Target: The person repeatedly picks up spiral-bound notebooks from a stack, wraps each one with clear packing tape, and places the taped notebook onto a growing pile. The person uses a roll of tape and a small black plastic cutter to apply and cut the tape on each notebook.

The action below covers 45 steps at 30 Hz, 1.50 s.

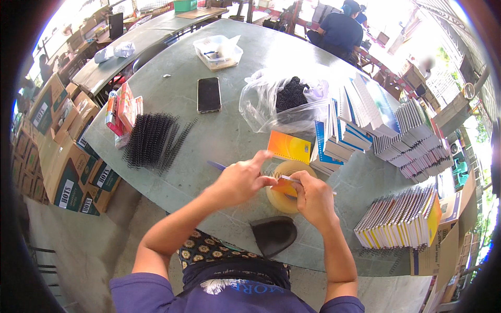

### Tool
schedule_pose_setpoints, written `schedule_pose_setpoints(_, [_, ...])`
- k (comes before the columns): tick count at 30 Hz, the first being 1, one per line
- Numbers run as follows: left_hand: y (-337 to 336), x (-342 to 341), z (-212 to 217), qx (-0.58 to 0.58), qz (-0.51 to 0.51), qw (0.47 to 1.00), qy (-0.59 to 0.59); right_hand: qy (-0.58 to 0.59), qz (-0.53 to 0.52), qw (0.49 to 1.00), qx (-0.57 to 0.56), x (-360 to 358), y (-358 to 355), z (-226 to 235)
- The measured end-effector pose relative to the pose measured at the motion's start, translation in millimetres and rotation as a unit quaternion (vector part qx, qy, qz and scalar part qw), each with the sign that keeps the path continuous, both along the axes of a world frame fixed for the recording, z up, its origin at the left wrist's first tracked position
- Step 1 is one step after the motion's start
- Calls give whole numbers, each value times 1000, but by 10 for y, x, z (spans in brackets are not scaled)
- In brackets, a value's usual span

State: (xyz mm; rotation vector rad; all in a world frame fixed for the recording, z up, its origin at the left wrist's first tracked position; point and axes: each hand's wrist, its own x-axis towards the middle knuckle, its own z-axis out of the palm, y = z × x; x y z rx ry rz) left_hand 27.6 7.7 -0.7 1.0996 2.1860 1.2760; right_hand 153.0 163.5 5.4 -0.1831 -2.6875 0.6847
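1. Nearest the camera, a dark curved tool [273, 233] is lying on the desk [235, 135] just in front of the person's body, untouched and below both hands.
2. The left hand [239, 181] is pinching one end of a thin wire spiral [269, 174], index finger pointing up and away; its grip is closed on the coil.
3. The right hand [313, 197] is closing its grip on a small orange notebook [286, 182], thumb on top.
4. The spiral is running left to right between the two hands, its long axis roughly in line with the notebook's near edge; coil and notebook are meeting right between the fingertips.
5. Both hands are hovering over a roll of tape [284, 194] on the desk.
6. Another orange notebook [289, 146] is lying just beyond, and a heap of black spirals [151, 140] well to the left.
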Motion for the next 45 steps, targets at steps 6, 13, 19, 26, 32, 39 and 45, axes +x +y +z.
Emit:
schedule_pose_setpoints(6, [-22,48,-64,63,-2,986,153,129,25,990,45,-137,-68,-172])
schedule_pose_setpoints(13, [-38,55,-126,111,-2,974,197,106,-11,993,40,-125,-136,-160])
schedule_pose_setpoints(19, [-19,65,-109,175,56,916,356,82,32,990,-107,-66,14,-295])
schedule_pose_setpoints(26, [39,750,-806,-149,-190,930,279,93,62,988,-103,-112,20,-209])
schedule_pose_setpoints(32, [-43,709,-489,-143,-293,918,224,13,-8,994,-104,34,235,-45])
schedule_pose_setpoints(39, [-174,265,-39,83,-6,950,302,69,-25,908,-412,258,367,-447])
schedule_pose_setpoints(45, [4,163,258,85,22,920,381,122,48,859,-495,260,352,-471])
